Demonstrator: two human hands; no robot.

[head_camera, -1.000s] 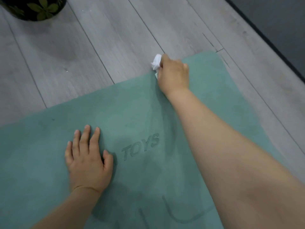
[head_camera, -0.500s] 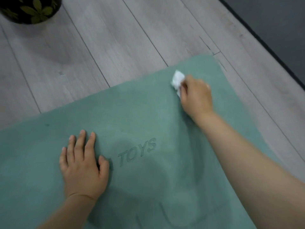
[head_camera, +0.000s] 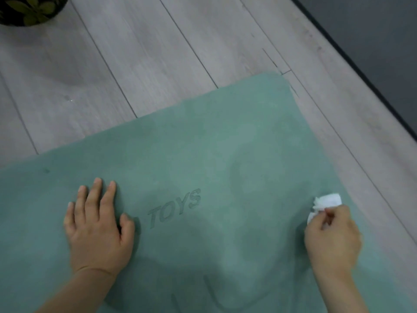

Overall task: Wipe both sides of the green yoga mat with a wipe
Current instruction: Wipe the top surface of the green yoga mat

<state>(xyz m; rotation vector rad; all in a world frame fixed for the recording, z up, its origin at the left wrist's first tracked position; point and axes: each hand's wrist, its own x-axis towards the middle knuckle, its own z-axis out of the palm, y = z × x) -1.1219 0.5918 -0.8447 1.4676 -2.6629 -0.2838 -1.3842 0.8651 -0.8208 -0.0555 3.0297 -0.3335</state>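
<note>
Green yoga mat laid flat on a grey plank floor, one rounded corner seen at upper right, near a dark wall base. The word "TOYS" is embossed near the mat's middle; curved embossed lines are seen lower down, partly cut off by the frame edge.

Left hand is pressed palm-down on the mat, just left of the lettering. Its fingers are straight and held close together, the thumb set apart to the right.

Right hand is placed near the mat's right edge. A crumpled white wipe is pinched between thumb and curled fingers, the bunched end sticking out beyond the knuckles and lying against the mat surface. Slight blur on this hand; exact finger placement cannot be told.

Fainter, darker patches are noted on the mat between the two hands.

A dark pot with leaf pattern is partly seen at the upper left corner, standing on the floor, well apart from the mat.
</note>
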